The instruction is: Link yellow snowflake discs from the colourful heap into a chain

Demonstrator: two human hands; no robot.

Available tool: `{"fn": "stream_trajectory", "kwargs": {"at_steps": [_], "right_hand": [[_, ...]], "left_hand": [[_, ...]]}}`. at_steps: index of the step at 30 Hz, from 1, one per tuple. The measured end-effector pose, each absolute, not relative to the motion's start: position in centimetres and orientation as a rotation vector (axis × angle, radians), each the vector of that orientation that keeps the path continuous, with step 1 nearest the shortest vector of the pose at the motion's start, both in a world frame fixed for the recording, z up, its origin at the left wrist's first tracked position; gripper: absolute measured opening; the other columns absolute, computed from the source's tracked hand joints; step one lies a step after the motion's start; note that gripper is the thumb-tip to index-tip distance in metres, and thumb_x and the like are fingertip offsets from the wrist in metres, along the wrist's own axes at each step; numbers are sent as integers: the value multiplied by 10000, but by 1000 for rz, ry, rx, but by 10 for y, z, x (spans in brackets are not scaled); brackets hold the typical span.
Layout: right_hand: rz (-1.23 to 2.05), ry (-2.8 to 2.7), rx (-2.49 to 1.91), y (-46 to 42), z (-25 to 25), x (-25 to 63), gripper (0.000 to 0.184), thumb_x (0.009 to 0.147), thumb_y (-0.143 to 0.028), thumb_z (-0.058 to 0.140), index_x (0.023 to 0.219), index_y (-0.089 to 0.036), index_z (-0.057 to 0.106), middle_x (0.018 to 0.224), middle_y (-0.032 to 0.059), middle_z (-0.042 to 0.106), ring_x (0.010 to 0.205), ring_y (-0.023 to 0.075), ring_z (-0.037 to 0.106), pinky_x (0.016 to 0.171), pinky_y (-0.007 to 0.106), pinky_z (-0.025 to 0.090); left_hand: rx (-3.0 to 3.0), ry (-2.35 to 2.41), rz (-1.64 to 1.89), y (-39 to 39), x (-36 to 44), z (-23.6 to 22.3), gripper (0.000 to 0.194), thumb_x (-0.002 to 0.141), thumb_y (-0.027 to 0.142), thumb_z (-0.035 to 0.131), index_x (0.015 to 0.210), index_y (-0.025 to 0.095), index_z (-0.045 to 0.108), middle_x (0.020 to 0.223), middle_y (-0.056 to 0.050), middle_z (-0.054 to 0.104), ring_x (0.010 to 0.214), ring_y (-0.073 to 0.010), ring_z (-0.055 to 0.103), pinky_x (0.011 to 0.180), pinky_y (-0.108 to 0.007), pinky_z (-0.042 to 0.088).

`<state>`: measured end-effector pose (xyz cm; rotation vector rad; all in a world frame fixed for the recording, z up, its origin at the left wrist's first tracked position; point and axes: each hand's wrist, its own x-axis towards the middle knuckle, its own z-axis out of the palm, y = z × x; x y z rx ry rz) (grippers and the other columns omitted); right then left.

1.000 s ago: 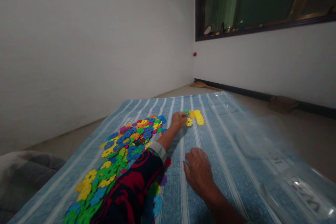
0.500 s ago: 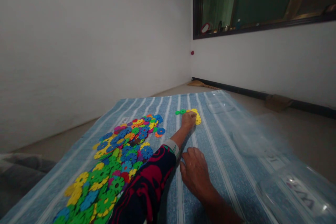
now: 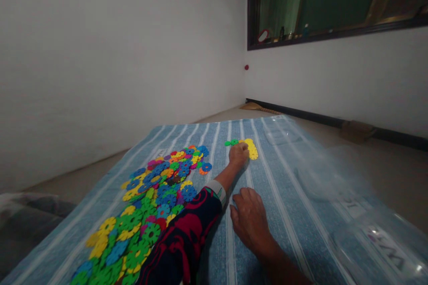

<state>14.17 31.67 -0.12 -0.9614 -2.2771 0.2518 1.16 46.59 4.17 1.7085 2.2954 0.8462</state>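
The right hand (image 3: 249, 216) is near, palm down on the striped cloth (image 3: 281, 231). Its fingers are a bit bent, with the thumb a little way off from them, and I see nothing in them. The big pile of flower pieces (image 3: 143, 209) is well to the left of those fingers. It has blue, green, yellow and red ones. The clear plastic (image 3: 384, 236) lies well to their right.

Farther off is the left hand (image 3: 238, 153). Its fingers are curled, and I cannot tell if they pinch a piece. The yellow pieces (image 3: 253, 150) lie in a row just right of these fingers. Two green pieces (image 3: 234, 142) sit just past them, to the left.
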Motion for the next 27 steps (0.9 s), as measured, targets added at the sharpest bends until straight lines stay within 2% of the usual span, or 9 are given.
{"fn": "stream_trajectory", "kwargs": {"at_steps": [9,15,18,27], "right_hand": [[221,-2268,-960,315,-2,142,102,817,-120,617,800,-217,590,874,44,565,912,228,488,834,358,374],[218,-2263,-958,314,-3,142,96,827,-119,605,820,-214,600,890,41,576,915,224,493,844,354,371],[221,-2266,-958,314,-4,143,94,827,-121,606,812,-214,598,886,44,577,924,226,494,846,351,373],[232,-2272,-952,315,-4,143,97,839,-128,592,791,-212,594,877,48,577,922,229,495,863,356,375]], "left_hand": [[1677,2552,592,405,-52,50,280,834,181,505,982,221,740,1023,-39,748,994,-190,655,884,-278,467],[1518,2807,342,369,-108,68,270,837,174,488,960,183,728,1007,-103,735,995,-240,658,846,-312,465],[1489,2882,222,356,-121,70,262,833,189,495,974,175,715,1063,-130,712,1058,-260,637,875,-322,458],[1428,2932,-13,342,-134,66,350,872,414,479,940,175,726,1020,-130,712,1021,-256,647,876,-320,467]]}}
